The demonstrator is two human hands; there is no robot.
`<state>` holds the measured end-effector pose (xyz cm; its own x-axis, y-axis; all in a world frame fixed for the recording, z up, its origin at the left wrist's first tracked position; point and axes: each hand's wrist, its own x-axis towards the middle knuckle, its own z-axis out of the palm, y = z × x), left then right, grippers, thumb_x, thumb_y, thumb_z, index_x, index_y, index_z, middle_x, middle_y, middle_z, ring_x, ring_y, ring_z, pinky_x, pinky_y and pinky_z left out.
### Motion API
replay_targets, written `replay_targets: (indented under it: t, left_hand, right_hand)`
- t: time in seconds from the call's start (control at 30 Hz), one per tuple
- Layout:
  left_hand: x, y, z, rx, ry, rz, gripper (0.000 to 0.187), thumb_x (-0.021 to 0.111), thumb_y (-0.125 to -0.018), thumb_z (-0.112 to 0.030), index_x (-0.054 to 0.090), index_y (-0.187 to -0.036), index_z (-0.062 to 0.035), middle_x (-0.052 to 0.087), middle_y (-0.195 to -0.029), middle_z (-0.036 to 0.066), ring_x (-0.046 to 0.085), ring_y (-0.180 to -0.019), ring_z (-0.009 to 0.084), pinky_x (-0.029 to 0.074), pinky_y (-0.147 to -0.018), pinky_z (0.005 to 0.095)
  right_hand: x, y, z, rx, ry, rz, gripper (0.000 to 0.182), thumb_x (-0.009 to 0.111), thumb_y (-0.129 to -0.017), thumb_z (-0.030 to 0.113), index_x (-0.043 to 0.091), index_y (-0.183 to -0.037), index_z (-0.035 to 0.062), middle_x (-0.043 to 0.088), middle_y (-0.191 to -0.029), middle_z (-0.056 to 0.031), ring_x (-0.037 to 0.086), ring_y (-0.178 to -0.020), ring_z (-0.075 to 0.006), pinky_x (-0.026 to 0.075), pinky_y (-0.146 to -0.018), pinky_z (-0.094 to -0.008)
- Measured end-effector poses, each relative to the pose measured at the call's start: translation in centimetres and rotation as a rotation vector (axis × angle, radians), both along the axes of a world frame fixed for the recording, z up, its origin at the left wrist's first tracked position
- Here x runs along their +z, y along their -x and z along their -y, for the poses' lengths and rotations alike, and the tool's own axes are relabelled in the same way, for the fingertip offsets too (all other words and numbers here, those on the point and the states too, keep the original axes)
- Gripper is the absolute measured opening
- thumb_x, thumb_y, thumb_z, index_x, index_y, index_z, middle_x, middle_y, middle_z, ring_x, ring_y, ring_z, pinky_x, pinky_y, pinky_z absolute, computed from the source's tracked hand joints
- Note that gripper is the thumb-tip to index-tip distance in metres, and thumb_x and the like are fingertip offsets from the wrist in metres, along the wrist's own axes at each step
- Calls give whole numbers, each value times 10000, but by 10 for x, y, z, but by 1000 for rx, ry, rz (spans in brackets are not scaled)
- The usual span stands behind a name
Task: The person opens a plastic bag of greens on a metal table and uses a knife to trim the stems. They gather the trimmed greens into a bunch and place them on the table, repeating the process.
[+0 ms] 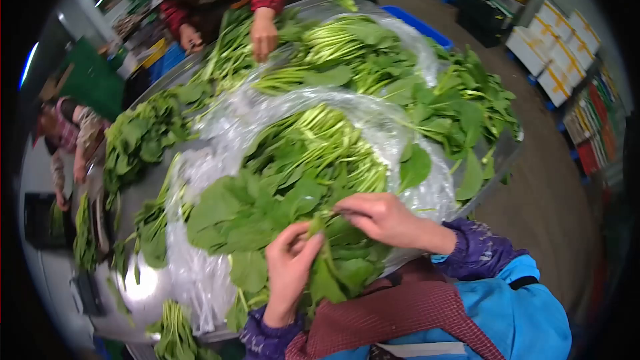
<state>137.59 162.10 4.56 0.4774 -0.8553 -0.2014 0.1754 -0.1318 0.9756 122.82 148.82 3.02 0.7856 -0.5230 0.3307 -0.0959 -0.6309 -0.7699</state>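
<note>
My left hand [291, 267] is closed around a leafy green stalk [323, 273], its broad leaves hanging toward my apron. Close beside it, my right hand [385, 219] pinches near the stalk's upper end; a small dark thing shows at its fingers, too blurred to name. Under and beyond both hands lies a heap of leafy greens [313, 147], pale stems bunched at the far right side and large leaves nearer me. The heap rests on a clear plastic bag [203, 233] spread open on the metal table [143, 177].
Across the table a co-worker's hand [264, 35] reaches into more greens [353, 37]. Another person [73, 137] stands at the left. Further bunches [150, 127] line the table edge. A blue tray [420, 27] stands at the back; white boxes [553, 47] are stacked at right.
</note>
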Motion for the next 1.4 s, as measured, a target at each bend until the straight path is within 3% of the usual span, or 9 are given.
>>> replay_targets:
  t: [0.4,0.63,0.7,0.8,0.93,1.0,1.03,1.1,1.4]
  left_hand:
    - [-2,6,2,-80,52,-159,152,626,-810,18,596,-952,65,630,-841,63,588,-700,82,472,-653,195]
    - [3,9,0,-75,59,240,194,625,-810,8,587,-996,49,645,-893,88,609,-776,118,493,-705,232]
    - [12,9,-3,-54,39,651,169,591,-816,8,585,-981,43,637,-874,126,625,-739,180,493,-673,273]
    - [12,0,-10,-47,-5,948,147,528,-832,-3,568,-967,39,591,-847,177,606,-726,282,466,-643,320]
    - [-12,-17,-26,-100,-13,921,155,479,-876,-23,540,-1012,18,559,-740,73,533,-616,145,437,-574,264]
    - [-18,-28,-36,-227,-210,792,322,557,-759,-24,582,-1079,-50,571,-1066,110,550,-937,243,475,-694,323]
    - [-19,-26,-36,-219,-217,792,322,557,-759,-24,582,-1079,-50,571,-1066,110,550,-937,243,475,-694,323]
    - [-21,-18,-38,-12,-130,222,159,474,-883,-20,515,-1033,11,549,-772,73,541,-664,136,437,-612,247]
    - [-27,-32,-62,189,2,-71,157,507,-919,-113,516,-1045,-19,470,-732,0,446,-662,90,362,-606,216]
  right_hand:
    - [-22,-1,8,15,133,-149,239,610,-766,70,582,-1002,40,612,-831,-113,616,-701,-308,496,-578,-379]
    - [7,-1,-15,180,-439,21,350,684,-783,183,579,-1062,0,602,-727,-91,526,-541,-118,416,-489,-266]
    - [1,-5,-19,180,-469,53,341,679,-781,169,577,-1064,6,576,-682,-90,520,-514,-118,401,-466,-262]
    - [-12,0,-10,151,-71,78,238,638,-772,109,588,-989,24,593,-761,-88,570,-551,-181,435,-452,-316]
    - [11,28,27,-141,436,-95,188,590,-714,51,580,-901,76,560,-780,-79,596,-609,-240,476,-462,-356]
    - [17,49,69,-414,626,-92,205,584,-722,25,593,-912,102,588,-854,-64,599,-597,-222,498,-453,-310]
    - [28,60,81,-522,635,-91,233,598,-728,32,596,-949,106,590,-901,-67,606,-608,-222,508,-471,-306]
    - [49,70,86,-655,574,-111,341,650,-736,63,584,-1068,112,577,-1036,-78,626,-657,-229,524,-548,-320]
    - [-49,-13,-5,91,69,-298,366,663,-777,199,565,-1065,-3,596,-939,-139,626,-769,-266,532,-635,-375]
